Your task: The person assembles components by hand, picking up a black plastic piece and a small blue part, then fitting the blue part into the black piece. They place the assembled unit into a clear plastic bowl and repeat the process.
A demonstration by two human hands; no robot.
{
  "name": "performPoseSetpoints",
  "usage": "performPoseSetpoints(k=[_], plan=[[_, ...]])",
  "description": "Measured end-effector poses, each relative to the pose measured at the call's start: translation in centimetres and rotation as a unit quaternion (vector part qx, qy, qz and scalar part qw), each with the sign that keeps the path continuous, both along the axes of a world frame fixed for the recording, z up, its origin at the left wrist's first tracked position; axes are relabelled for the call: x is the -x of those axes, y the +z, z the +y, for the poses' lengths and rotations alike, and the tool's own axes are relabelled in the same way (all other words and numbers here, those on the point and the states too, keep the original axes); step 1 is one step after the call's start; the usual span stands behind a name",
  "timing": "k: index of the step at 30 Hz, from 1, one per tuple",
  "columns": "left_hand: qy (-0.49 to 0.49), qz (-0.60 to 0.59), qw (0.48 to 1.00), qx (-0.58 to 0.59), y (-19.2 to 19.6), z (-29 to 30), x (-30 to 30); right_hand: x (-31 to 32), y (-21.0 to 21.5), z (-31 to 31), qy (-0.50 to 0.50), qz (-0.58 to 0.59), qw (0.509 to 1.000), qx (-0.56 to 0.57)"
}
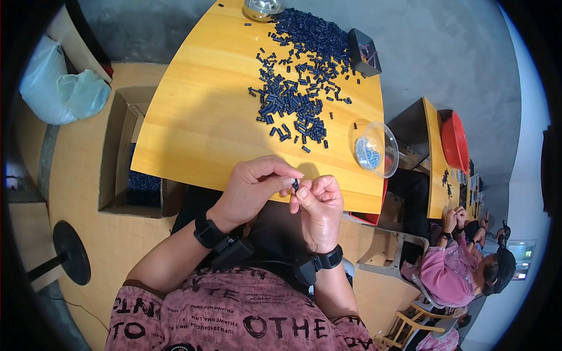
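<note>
My left hand (pixel 256 182) and my right hand (pixel 321 212) meet above the table's near edge. Between their fingertips is a small dark blue plastic part (pixel 295 186), mostly covered by the fingers. Thumb and forefinger of my left hand pinch its upper end, while the right fingers, curled in, close on its lower side. Many similar short dark cylinders (pixel 293 105) lie loose on the wooden table (pixel 199 117) beyond my hands, heaped thickest at the far end. To the right, a clear plastic bowl (pixel 374 150) holds tiny bluish-silver pieces.
A metal bowl (pixel 263 8) and a black box (pixel 365 52) stand at the far end. On the floor at left, a cardboard box (pixel 111 169) contains more dark parts. People sit at another table (pixel 434 158) on the right, which carries a red basin (pixel 455 140).
</note>
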State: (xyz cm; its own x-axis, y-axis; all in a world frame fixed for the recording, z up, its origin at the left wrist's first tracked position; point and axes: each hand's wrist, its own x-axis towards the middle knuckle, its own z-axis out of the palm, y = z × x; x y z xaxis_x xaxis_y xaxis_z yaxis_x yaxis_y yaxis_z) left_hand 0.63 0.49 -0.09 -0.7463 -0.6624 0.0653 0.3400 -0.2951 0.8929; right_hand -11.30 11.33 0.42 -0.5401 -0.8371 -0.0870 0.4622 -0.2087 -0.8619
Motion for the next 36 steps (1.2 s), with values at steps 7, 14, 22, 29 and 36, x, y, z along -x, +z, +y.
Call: performPoseSetpoints(k=[7,14,22,29,36], plan=[[0.003,-0.075,0.997,0.009,-0.8,-1.2,0.4,0.7,-0.4,-1.4,-0.025,0.066,0.997,-0.043],[0.096,-0.137,0.976,0.139,-3.0,-1.8,1.7,1.8,-2.6,-2.6,-0.055,0.395,0.912,-0.1],[0.156,-0.193,0.887,0.389,-2.6,-1.7,2.1,3.3,-1.4,-3.8,-0.04,0.662,0.744,-0.082],[0.168,-0.165,0.83,0.505,-2.3,-1.5,2.0,5.0,-0.3,-3.9,0.057,0.553,0.826,-0.09],[0.148,-0.195,0.807,0.538,-2.5,-1.2,2.0,5.2,-0.3,-4.5,0.084,0.394,0.891,-0.212]])
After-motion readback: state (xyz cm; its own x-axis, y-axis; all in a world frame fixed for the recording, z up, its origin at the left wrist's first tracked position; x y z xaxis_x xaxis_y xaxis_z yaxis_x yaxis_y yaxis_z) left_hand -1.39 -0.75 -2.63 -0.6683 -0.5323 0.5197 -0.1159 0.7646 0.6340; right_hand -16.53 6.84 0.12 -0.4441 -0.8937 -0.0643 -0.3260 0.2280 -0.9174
